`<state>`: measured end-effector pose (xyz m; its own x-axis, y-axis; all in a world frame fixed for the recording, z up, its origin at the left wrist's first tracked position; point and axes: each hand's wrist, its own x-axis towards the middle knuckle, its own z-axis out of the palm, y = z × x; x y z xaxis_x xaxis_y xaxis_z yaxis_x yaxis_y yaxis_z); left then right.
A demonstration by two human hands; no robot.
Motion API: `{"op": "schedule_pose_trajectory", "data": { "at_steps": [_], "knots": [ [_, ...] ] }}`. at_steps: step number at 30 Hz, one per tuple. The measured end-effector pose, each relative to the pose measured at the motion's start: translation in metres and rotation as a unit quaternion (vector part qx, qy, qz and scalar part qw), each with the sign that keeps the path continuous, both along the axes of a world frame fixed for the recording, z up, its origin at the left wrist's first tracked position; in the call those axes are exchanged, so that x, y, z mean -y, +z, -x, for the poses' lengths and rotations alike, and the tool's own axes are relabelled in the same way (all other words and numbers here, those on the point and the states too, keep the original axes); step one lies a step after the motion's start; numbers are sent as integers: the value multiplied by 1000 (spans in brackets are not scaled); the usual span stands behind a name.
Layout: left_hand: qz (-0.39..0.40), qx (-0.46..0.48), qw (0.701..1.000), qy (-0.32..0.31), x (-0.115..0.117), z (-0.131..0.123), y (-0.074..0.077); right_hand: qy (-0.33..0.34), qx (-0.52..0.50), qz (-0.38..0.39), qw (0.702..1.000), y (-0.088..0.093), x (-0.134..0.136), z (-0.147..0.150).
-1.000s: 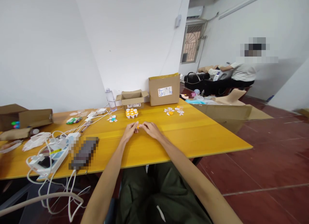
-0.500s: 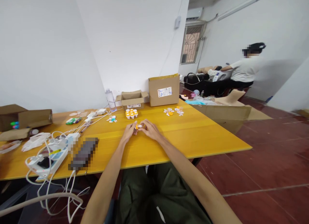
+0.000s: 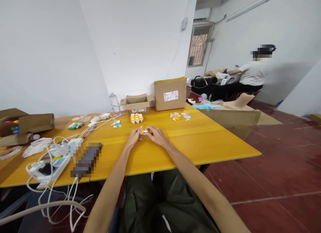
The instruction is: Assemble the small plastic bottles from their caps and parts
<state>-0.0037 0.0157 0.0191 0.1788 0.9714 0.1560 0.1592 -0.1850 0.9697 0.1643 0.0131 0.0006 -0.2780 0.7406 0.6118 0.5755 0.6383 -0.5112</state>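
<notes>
Yellow table (image 3: 200,142) below, left hand (image 3: 134,136) and right hand (image 3: 155,135) grip an orange piece (image 3: 141,132), more visible than earlier.

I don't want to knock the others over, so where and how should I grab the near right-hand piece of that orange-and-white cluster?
Probably pinch the near right-hand piece around its orange band, coming from the near right. It looks upright, and that side faces outward, while the rest of the orange-and-white cluster crowds its left and back.
</notes>
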Motion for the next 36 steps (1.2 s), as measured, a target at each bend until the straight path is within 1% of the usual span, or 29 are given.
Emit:
{"op": "schedule_pose_trajectory", "data": {
  "at_steps": [4, 8, 18, 25, 27, 32, 36],
  "knots": [
    [12, 2, 1000, -2, 3, -2, 3, 19, 14, -27, 999, -1, 0, -1],
    [10, 1, 1000, 0, 3, -3, 4, 27, 21, -27, 999, 2, 2, -2],
    [-12, -25, 1000, 1, 0, 0, 0, 14, -10, 55, 998, 7, 4, 3],
    [-14, -23, 1000, -1, 0, 1, 0, 55, -41, 95, 993, 8, 2, 3],
    [-13, -26, 1000, 5, 0, 1, -1, 58, -46, 84, 994, 7, 2, 3],
    [-28, -35, 999, 5, -1, 2, -2, 48, -27, 15, 998, 5, 4, 2],
    [-28, -34, 999, -1, 1, 1, 1, 66, 2, -21, 998, 4, 4, 0]
  ]
}}
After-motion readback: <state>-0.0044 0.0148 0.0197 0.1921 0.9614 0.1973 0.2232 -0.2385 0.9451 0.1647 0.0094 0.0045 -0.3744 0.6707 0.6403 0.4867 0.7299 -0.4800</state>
